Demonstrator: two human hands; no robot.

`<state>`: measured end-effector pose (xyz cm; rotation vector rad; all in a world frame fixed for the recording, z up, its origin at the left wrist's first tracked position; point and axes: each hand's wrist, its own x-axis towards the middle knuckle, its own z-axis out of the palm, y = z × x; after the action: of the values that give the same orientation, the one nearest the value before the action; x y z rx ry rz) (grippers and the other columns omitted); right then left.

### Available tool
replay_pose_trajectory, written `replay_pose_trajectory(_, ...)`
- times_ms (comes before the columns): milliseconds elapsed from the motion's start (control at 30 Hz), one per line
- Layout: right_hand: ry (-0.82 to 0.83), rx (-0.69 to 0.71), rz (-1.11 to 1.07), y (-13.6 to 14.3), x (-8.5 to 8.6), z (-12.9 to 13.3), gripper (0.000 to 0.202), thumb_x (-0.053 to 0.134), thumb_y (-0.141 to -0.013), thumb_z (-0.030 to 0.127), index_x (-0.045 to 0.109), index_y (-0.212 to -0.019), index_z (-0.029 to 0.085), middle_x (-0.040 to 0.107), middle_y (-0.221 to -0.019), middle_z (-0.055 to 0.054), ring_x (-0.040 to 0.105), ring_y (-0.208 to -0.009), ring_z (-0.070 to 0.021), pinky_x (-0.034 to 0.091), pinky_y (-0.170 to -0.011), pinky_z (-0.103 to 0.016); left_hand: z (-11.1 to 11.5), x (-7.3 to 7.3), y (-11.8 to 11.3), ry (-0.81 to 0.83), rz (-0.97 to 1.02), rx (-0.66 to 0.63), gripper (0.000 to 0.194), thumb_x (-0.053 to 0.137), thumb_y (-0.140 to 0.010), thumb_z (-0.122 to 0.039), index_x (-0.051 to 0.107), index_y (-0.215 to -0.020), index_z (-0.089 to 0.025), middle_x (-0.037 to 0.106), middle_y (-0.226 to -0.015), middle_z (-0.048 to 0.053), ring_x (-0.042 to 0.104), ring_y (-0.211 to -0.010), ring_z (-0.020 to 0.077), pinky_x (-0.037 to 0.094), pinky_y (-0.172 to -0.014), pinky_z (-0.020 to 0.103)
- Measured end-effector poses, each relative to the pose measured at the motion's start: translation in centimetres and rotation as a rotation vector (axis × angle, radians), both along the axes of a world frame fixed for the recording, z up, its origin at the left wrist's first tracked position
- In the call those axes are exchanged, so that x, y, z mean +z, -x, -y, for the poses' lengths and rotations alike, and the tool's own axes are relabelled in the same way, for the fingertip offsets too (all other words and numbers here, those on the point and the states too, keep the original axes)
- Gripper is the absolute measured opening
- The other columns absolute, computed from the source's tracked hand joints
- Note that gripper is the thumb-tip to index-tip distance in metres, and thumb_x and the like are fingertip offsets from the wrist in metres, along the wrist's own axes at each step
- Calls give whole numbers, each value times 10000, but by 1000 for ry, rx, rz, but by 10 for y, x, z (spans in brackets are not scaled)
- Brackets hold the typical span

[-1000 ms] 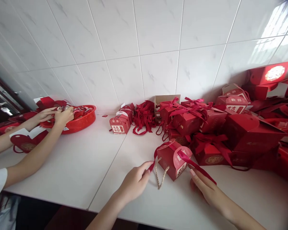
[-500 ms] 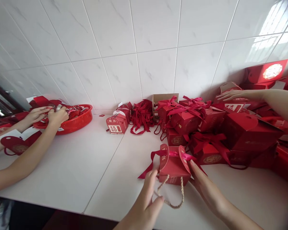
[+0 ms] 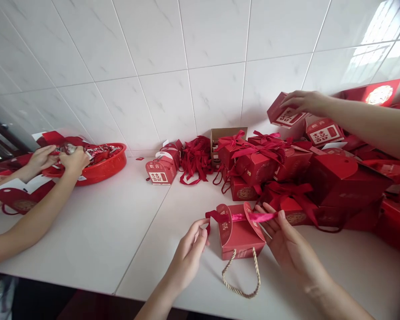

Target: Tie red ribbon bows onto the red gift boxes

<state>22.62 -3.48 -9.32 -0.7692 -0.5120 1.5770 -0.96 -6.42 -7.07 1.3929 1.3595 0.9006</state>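
Observation:
A red gift box with a rope handle stands upright near the table's front edge, a pink-red ribbon threaded through its two rounded top flaps. At the box's left, my left hand pinches one ribbon end between thumb and fingers. On the other side my right hand is palm up, its thumb and fingers on the ribbon's right end. Both ribbon ends are drawn outward from the flaps.
Ribbon-tied boxes are piled behind. Another person's hand holds a small box above them. At left, a person's hands work over a red basin. Loose ribbons lie by the wall.
My left hand has moved left from the box's side to the ribbon end. My right hand has turned palm up and taken the other end. Another person's hand has lifted a small box.

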Motion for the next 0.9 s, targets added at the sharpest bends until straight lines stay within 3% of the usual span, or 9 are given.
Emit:
replay_pose_trajectory(167,-44,69,59,11,5,10,432,612,-853,493,613,-1237,294,608,-1307,-14,448,-1317,-214,292,-1157,-401,1,-5,-12,-17,116,-67,492,377,-950,-495,513,-1303,-180,577,-810,38,522,-787,180,400,-743,301)
replay_pose_trajectory(400,-80,58,100,29,8,16,471,561,-867,530,581,-1284,312,578,-1336,22,422,-1323,-214,315,-1140,-359,-2,-14,-25,122,209,-107,687,320,-932,-580,266,-1458,-142,531,-590,-21,513,-599,164,424,-661,309)
replay_pose_trajectory(567,-8,58,78,30,10,26,508,606,-841,527,556,-1306,328,597,-1312,21,409,-1331,-228,373,-1088,-355,1,-12,-24,173,195,-158,815,419,-894,-589,81,-1513,-180,525,-601,-40,507,-562,153,412,-598,287)
replay_pose_trajectory(633,46,41,50,27,11,30,517,587,-855,533,511,-1335,356,600,-1304,20,416,-1327,-222,378,-1077,-382,1,-9,-21,83,229,-107,850,518,-863,-559,89,-1515,-222,552,-684,-25,526,-621,151,411,-605,271)
replay_pose_trajectory(767,43,-12,-13,16,16,32,456,583,-872,502,513,-1307,381,610,-1273,1,477,-1272,-221,479,-961,-396,0,-5,-16,-74,405,134,800,580,-865,-471,119,-1505,-332,614,-935,14,569,-844,164,440,-747,273)
replay_pose_trajectory(900,31,-52,-122,7,25,29,227,681,-830,390,676,-1025,274,693,-990,-4,645,-920,-150,561,-758,-272,-1,1,-13,-76,725,236,710,581,-884,-378,191,-1477,-404,583,-1208,36,578,-965,173,475,-784,285)
